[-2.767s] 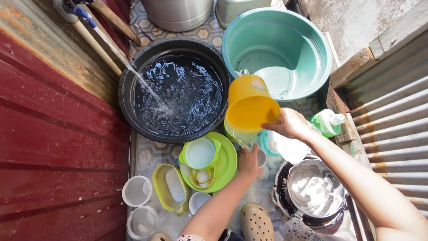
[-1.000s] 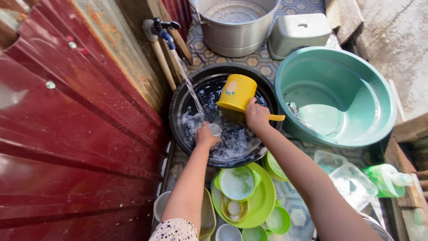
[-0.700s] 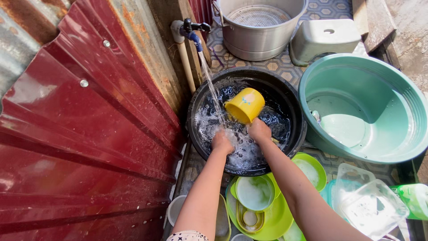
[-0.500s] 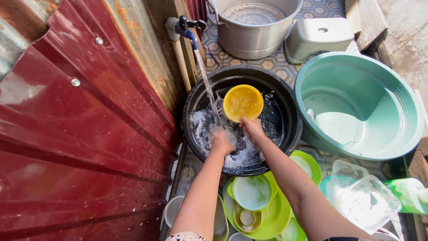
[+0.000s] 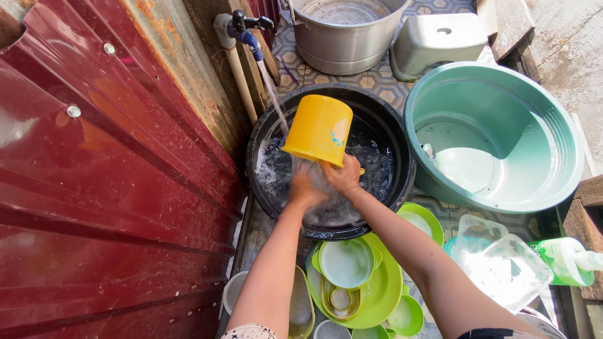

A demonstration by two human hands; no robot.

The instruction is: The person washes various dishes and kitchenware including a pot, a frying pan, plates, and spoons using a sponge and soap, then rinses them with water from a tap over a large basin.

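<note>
Nearest, a round lime-green plastic plate (image 5: 383, 290) carrying smaller green bowls lies beside clear plastic containers (image 5: 502, 267), right below the wide black plastic basin (image 5: 396, 147) of soapy water. Over that basin the yellow plastic dipper (image 5: 318, 130) tilts with its bottom up toward the tap and its open mouth down toward the hands; the right hand (image 5: 343, 176) clamps its lower rim, while the blurred left hand (image 5: 303, 188) sits beneath it, grip unclear. Farther off, a blue-handled tap (image 5: 242, 26) streams water into the basin, with a large teal tub (image 5: 565, 135) and a steel pot (image 5: 342, 31) beyond.
</note>
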